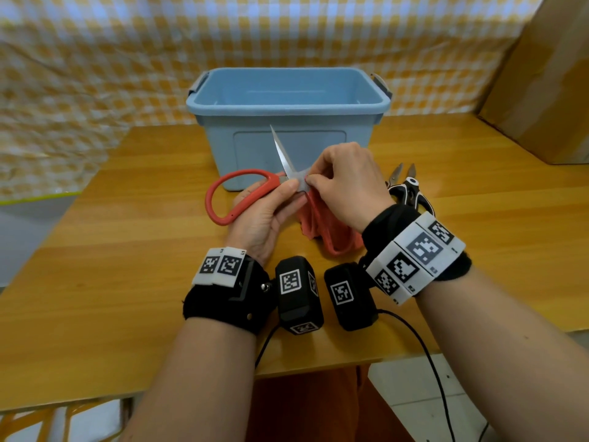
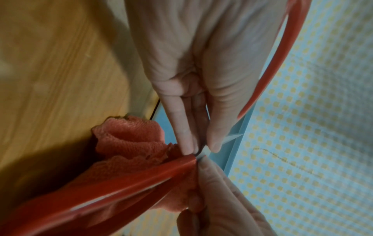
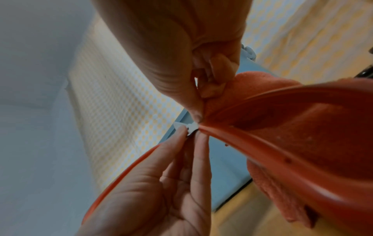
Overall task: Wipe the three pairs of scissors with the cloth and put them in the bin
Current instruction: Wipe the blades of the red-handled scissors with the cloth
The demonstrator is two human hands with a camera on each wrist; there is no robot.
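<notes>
Red-handled scissors (image 1: 242,186) are held up in front of the light blue bin (image 1: 287,103), with the steel blade (image 1: 282,151) pointing up and away. My left hand (image 1: 291,189) pinches them near the pivot, its thumb and fingers (image 2: 181,127) on either side of the metal. My right hand (image 1: 310,180) grips a coral cloth (image 1: 322,228) and pinches at the base of the blade (image 3: 187,126). The cloth (image 2: 131,138) hangs down to the table under that hand. One red handle loop (image 3: 282,151) fills the right wrist view.
Black-handled scissors (image 1: 408,189) lie on the wooden table (image 1: 127,250) right of my right hand, blades pointing away. A cardboard box (image 1: 548,74) stands at the far right. A checked yellow cloth (image 1: 95,59) hangs behind. The bin's inside looks bare.
</notes>
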